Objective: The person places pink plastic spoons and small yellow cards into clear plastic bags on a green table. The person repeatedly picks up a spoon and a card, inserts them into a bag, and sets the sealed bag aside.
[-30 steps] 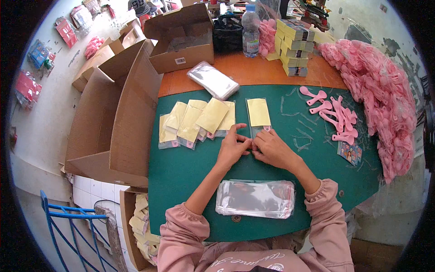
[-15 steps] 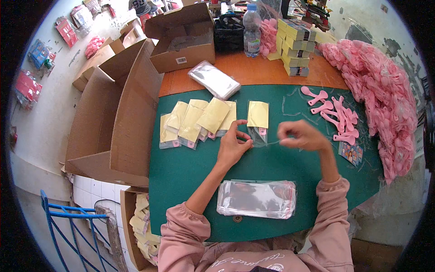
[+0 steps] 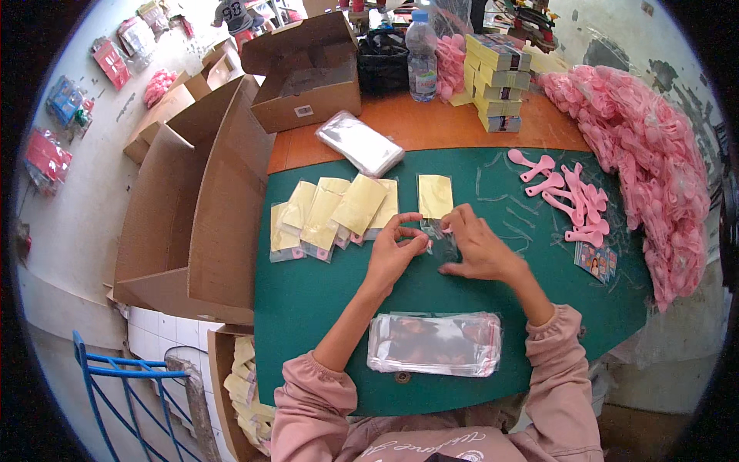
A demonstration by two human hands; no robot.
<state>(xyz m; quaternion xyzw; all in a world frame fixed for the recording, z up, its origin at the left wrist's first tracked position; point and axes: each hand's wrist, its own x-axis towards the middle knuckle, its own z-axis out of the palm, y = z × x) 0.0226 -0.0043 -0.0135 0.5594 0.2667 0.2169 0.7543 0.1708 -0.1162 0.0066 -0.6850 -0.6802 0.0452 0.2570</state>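
A clear plastic bag with a cream card (image 3: pixel 436 196) in it lies on the green mat, its transparent lower end between my hands. My left hand (image 3: pixel 394 250) is closed at that lower end, thumb and curled fingers on the plastic. From the right, my right hand (image 3: pixel 485 248) reaches over the bag, fingertips touching it below the card and thumb spread away. Filled bags with cream cards (image 3: pixel 327 212) overlap to the left. Nearer me is a stack of clear bags (image 3: pixel 433 343). Pink spoons (image 3: pixel 570 192) and small picture cards (image 3: pixel 594 262) lie to the right.
Thin clear strips (image 3: pixel 519 218) litter the mat. Another pack of clear bags (image 3: pixel 360 143) sits at the back, near a water bottle (image 3: pixel 422 61) and stacked card bundles (image 3: pixel 496 81). Wrapped pink spoons (image 3: pixel 639 169) heap along the right; a cardboard box (image 3: pixel 223 208) stands left.
My right hand has moved left from beside the bag, where it pulled a thin clear strip, onto the bag's lower end. Its fingers have spread. The left hand stays at the bag.
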